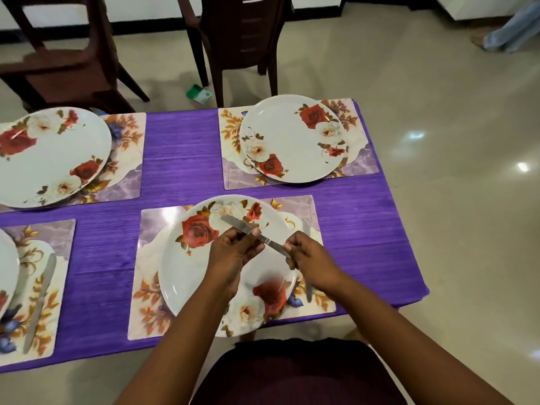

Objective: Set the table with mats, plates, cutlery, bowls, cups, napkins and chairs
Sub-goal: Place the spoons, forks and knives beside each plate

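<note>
Both hands hovered above the near plate (187, 267), sharing one table knife (251, 232); the left hand (233, 252) had its fingers curled round the knife near the blade's base, thumb on top; the right hand (306, 258) pinched the handle end, fingers folded; the blade pointed up-left over the plate's rose print; another knife (307, 258) lay on the mat (152, 311) just right of the plate.

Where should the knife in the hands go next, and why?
Probably onto the far right mat, beside its plate. Both hands hold one knife; the near mats already have knives, while that far mat shows none.
</note>
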`<state>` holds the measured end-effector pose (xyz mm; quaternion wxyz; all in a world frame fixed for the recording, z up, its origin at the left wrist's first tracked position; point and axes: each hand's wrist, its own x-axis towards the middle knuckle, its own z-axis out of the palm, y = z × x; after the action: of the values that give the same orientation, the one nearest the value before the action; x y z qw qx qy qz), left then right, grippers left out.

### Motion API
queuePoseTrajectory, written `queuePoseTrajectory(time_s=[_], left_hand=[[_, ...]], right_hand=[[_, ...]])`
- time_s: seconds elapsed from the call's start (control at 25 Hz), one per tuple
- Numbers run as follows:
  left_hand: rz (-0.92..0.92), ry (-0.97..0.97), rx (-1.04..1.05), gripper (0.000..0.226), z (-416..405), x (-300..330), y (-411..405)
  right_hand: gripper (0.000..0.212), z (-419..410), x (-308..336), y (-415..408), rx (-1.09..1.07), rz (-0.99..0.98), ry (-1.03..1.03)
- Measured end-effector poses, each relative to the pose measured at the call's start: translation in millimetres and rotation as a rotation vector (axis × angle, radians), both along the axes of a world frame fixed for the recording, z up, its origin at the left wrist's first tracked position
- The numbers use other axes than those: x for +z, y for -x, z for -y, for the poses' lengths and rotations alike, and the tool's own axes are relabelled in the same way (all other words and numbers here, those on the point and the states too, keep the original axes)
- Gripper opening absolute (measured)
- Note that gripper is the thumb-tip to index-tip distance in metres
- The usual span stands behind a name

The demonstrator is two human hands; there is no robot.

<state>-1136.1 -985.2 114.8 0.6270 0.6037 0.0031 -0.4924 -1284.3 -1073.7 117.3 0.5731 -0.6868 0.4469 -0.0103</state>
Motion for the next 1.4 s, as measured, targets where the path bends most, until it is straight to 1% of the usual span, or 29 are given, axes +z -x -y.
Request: queuePoseTrajectory(time_s=[0.16,0.28,0.4,0.52,0.68,0.8,0.88,1.0,1.08,1.16,1.24,1.4], left_hand=[[-0.007,0.032,0.132,0.016,30.6,6.4,68.1],[0.000,0.071,0.191,0.010,68.8,8.4,138.1],[0.024,0.132,0.175,0.004,118.9,17.0,211.0],[0.029,0.173,0.138,0.012,157.5,32.9,268.1],[0.066,0.186,0.052,0.017,192.9,51.0,317.7],[0.089,0.165,0.006,0.018,220.0,61.6,337.7],[0.077,0.188,0.005,0.019,236.2,63.2,344.1],[0.049,0.200,0.019,0.024,268.4,55.5,354.3],[0.025,0.200,0.056,0.026,295.5,48.5,360.7],[0.021,0.213,0.101,0.027,326.2,42.9,363.3],[0.047,0.207,0.127,0.028,360.6,40.7,360.7],[0.083,0.226,0.225,0.026,436.1,47.3,344.6]], right_hand=[[0.023,42.5,-6.0,64.7,0.001,0.092,-0.095],[0.024,86.1,8.2,129.8,0.039,0.129,-0.069],[0.023,136.5,29.2,202.2,0.046,0.145,-0.026],[0.022,173.3,47.8,265.3,0.005,0.148,-0.063],[0.021,202.7,60.4,324.5,-0.087,0.148,-0.135],[0.019,220.5,60.4,350.6,-0.159,0.185,-0.159],[0.017,230.6,61.3,360.2,-0.188,0.208,-0.150],[0.009,262.1,60.4,374.5,-0.200,0.205,-0.075],[0.008,292.7,57.8,382.3,-0.200,0.222,-0.087],[0.004,326.6,56.0,384.7,-0.162,0.237,-0.161],[0.014,363.3,56.0,381.8,-0.114,0.235,-0.226],[0.015,454.9,63.7,357.1,-0.015,0.202,-0.246]])
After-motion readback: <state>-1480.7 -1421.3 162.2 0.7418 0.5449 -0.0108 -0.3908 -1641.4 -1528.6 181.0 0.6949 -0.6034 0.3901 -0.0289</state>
